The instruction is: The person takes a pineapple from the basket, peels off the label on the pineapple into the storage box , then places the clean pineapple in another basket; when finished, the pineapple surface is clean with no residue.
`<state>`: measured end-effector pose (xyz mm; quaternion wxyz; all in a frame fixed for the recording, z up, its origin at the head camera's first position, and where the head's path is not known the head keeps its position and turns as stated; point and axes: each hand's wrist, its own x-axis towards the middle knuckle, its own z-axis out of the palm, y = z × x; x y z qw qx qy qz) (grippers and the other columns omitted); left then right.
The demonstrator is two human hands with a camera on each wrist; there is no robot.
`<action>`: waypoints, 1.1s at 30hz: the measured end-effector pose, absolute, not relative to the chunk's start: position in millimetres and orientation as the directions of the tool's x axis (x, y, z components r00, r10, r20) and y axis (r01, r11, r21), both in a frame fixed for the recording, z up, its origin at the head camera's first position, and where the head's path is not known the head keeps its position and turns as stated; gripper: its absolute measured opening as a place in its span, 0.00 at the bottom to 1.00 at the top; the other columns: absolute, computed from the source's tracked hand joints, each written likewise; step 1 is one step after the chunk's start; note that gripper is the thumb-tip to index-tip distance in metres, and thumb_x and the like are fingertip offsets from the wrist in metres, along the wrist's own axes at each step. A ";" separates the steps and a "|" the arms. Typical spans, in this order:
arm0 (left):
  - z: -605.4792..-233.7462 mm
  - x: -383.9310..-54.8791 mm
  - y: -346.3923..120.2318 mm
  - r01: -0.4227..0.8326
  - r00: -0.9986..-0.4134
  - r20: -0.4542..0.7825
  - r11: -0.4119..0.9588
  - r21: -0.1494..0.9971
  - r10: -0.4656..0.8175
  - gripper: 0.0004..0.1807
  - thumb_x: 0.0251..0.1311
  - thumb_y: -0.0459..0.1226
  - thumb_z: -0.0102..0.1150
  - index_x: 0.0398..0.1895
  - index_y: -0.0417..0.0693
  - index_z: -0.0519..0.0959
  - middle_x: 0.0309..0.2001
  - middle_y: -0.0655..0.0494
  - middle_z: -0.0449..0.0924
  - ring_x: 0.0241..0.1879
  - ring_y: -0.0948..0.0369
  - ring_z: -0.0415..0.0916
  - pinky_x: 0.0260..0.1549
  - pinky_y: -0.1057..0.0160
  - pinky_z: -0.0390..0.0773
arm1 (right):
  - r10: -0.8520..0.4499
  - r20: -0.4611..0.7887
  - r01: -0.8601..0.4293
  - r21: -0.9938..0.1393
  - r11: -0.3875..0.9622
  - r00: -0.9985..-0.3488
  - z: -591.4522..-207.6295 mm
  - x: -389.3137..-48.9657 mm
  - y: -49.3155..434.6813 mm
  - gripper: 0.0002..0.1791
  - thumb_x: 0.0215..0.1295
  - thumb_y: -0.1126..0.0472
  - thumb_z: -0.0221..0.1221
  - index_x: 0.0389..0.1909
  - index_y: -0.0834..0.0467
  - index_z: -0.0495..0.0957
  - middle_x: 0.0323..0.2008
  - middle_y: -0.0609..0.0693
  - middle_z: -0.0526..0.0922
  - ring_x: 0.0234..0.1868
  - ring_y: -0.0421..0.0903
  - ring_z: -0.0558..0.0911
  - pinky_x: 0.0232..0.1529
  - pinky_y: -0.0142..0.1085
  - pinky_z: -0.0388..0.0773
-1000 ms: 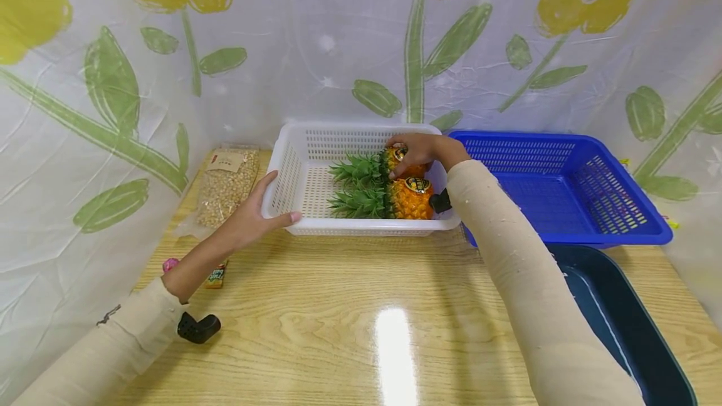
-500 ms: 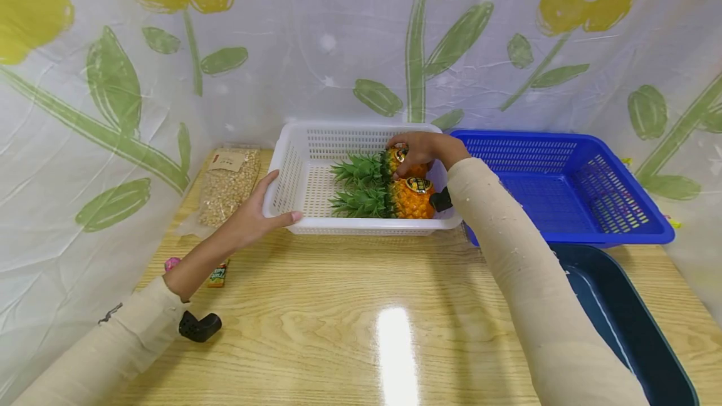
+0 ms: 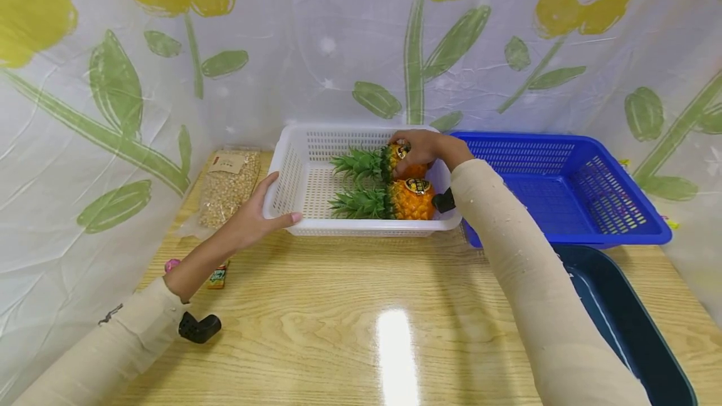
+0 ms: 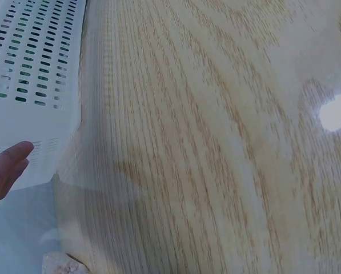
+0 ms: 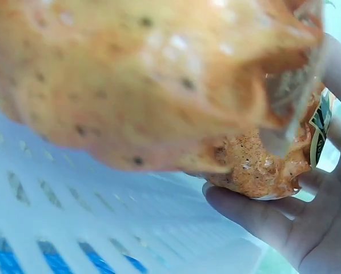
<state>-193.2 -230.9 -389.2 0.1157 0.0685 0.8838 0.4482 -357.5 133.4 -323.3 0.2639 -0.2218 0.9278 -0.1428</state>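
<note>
Two pineapples lie side by side in a white plastic basket, green crowns pointing left. My right hand reaches over the basket's right end and holds the back pineapple, its fingers and thumb curved round the orange body. The front pineapple, with a black and yellow label, lies just below that hand. In the right wrist view, orange fruit fills the upper part and the fingers hold the fruit behind it. Straight fingers and thumb of my left hand touch the basket's front left corner.
A blue basket stands at the right of the white one, and a dark tray lies before it, partly behind the right sleeve. A bag of pale kernels and a small packet lie at the left.
The back pineapple's crown has shifted slightly up and away from the front one's, with my right hand still holding its body. My left hand and the white basket have stayed in place.
</note>
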 end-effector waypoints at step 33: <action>-387.2 -191.0 -230.7 0.014 -0.962 -0.149 0.589 0.808 0.227 0.61 0.59 0.61 0.65 0.81 0.66 0.30 0.81 0.39 0.34 0.75 0.31 0.44 0.66 0.25 0.54 | -0.621 -0.204 -0.516 -0.396 0.759 -0.757 -249.4 -304.9 141.4 0.48 0.59 0.42 0.69 0.77 0.48 0.58 0.77 0.56 0.57 0.77 0.59 0.58 0.71 0.60 0.61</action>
